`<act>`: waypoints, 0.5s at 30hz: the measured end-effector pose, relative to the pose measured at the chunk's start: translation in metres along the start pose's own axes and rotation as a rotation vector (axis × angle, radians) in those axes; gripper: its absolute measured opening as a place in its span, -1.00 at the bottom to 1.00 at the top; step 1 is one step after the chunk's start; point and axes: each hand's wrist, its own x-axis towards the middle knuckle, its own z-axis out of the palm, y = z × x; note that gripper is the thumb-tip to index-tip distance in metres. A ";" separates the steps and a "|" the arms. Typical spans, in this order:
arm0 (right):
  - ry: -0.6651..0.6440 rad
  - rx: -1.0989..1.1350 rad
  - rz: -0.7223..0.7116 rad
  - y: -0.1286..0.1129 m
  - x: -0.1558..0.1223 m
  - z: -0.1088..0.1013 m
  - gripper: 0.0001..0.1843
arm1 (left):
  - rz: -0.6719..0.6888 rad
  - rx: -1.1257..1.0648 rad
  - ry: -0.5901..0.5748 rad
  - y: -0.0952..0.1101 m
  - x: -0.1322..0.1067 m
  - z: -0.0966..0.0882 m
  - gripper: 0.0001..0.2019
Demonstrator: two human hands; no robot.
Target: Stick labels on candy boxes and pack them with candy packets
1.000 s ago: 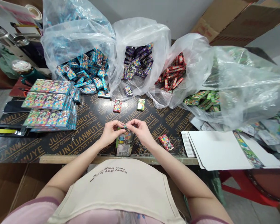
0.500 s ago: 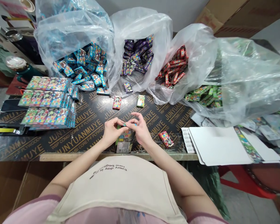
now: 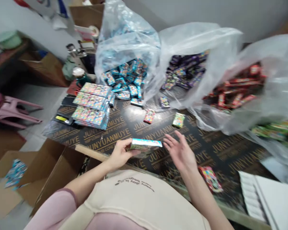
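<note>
My left hand (image 3: 122,152) is closed on the left end of a long, flat pack of small candy-type boxes (image 3: 146,143), held above the table's front edge. The pack has a shiny blue-white edge and a colourful print, blurred. Just off its right end is my right hand (image 3: 178,150), fingers spread, holding nothing. Beyond the hands, a small red box (image 3: 149,116) and a small green box (image 3: 178,120) lie on the black table (image 3: 131,119). A red printed packet (image 3: 210,179) rests by my right forearm.
Finished-looking packs (image 3: 92,105) are stacked at the left. Clear bags of blue boxes (image 3: 127,78), purple boxes (image 3: 187,72) and red boxes (image 3: 239,84) line the back. Green boxes (image 3: 275,132) and white sheets (image 3: 275,201) are at the right. A cardboard carton (image 3: 55,172) stands below left.
My view has turned left. The pack is lifted off the table and turned sideways in my left hand. My right hand has come away from it and opened.
</note>
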 end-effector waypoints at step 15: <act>-0.004 -0.268 -0.255 0.010 0.008 -0.026 -0.71 | 0.244 1.157 0.450 -0.065 0.001 -0.184 -0.58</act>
